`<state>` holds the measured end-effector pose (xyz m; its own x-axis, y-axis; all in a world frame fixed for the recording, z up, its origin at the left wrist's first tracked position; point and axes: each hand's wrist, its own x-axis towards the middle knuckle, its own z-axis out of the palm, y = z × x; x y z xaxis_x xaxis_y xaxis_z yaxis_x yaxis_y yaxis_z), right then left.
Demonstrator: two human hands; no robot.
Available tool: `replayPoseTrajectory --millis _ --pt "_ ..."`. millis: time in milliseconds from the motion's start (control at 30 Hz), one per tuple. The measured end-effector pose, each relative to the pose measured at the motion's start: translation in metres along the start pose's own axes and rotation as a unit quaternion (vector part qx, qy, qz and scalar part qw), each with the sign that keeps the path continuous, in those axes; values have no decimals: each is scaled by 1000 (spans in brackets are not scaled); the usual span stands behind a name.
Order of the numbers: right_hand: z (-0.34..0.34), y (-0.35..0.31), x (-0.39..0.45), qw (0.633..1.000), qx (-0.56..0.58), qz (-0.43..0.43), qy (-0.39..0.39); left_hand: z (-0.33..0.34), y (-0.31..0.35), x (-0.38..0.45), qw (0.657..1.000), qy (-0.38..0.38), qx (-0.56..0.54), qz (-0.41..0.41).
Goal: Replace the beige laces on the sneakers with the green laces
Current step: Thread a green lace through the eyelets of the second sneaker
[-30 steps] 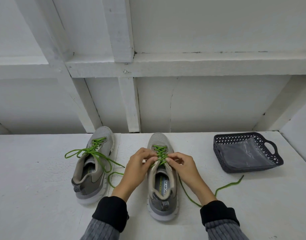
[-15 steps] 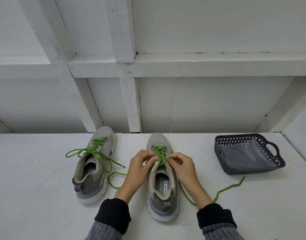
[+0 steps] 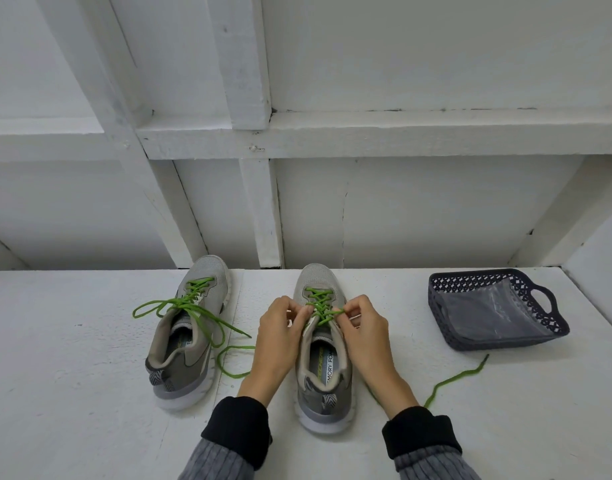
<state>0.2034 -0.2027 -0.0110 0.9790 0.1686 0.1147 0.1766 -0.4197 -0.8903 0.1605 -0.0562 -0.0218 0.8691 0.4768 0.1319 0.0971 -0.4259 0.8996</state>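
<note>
Pinching the green lace (image 3: 322, 308) from both sides, that's the picture: the left hand (image 3: 280, 336) has its fingertips curled in on the lace at the shoe's left eyelet row, and the right hand (image 3: 361, 332) nips the same lace at the right row, a short green span stretched between them across the tongue. Both grips are fingertip pinches, not fists. Which eyelet the lace is going through I can't make out; the fingers cover it.

The right shoe (image 3: 323, 372) sits toe-away, near the middle of the table (image 3: 72, 393), heel toward the near edge. Crossings are already laced from the toe back to where the hands work, so this looks like an upper row being snugged. To do it well, I'd say pull evenly on both sides so the cross lies flat and centred on the tongue, keep the shoe from sliding by letting the palms bear lightly on its collar, and check the two free tails come out about equal.

One tail (image 3: 460, 377) snakes off toward the right, ending just before the basket (image 3: 498, 313); the other loops out on the table between the shoes. Watch that neither snags under a wrist.

Further left, the left shoe (image 3: 190, 337) is laced in green, its ends lying loose and untied. No beige laces show on either shoe. The basket, toward the table's right edge, holds a clear plastic bag (image 3: 495, 315).
</note>
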Motion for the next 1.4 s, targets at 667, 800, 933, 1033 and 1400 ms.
replayPoseTrajectory --millis 667,800,933,1033,1400 --pt "-9 8 -11 986 -90 -144 1 -18 -6 -9 967 -32 194 164" --pt "-8 8 -6 994 71 -7 -77 -19 -11 -8 992 -85 26 94" --pt "-6 5 -4 990 129 18 -57 -17 -6 -10 994 -81 -73 33" --pt "-3 5 -5 993 109 15 -28 -13 -6 -12 996 -49 -71 18" --pt "-1 9 -8 999 46 9 12 -3 -4 -26 996 13 -86 3"
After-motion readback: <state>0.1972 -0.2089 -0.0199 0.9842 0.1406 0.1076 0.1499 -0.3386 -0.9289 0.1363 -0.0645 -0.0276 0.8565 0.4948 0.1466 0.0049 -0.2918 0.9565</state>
